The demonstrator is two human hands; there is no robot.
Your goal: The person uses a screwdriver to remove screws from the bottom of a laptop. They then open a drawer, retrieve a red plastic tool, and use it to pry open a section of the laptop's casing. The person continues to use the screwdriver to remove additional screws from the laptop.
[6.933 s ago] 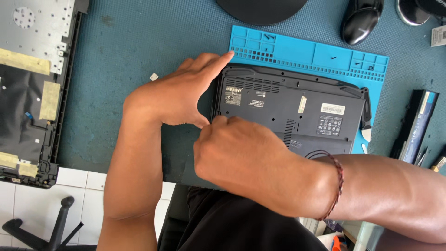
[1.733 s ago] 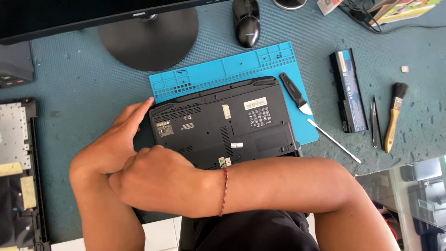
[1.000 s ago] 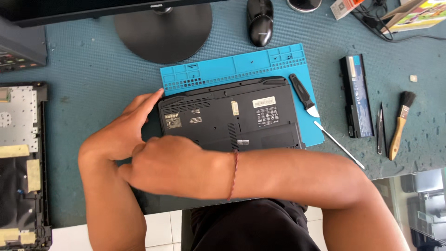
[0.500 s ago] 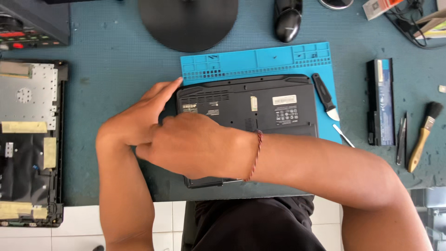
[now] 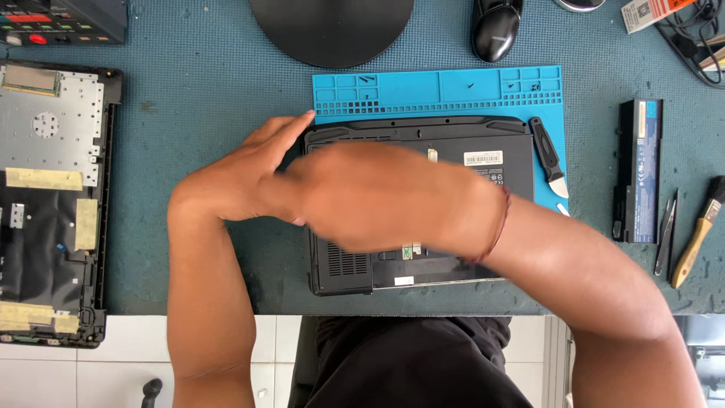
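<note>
Parts of another taken-apart laptop (image 5: 53,204) are lying at nine o'clock on the green counter (image 5: 196,83). Next to them, the left hand (image 5: 238,177) is resting flat and open, its fingers pointing toward two o'clock and touching the top left corner of the black laptop (image 5: 491,143). The laptop is lying upside down in the middle, partly on a blue mat (image 5: 438,87), with its long side running from nine o'clock to three o'clock. The right hand (image 5: 377,196) is lying across the laptop's back, reaching toward nine o'clock. It is blurry, so I cannot tell if it is holding anything. Both hands are on the laptop's left half. At three o'clock, a black pry tool (image 5: 550,155), a long battery (image 5: 638,170), tweezers (image 5: 666,230) and a brush (image 5: 698,230) are lying.
</note>
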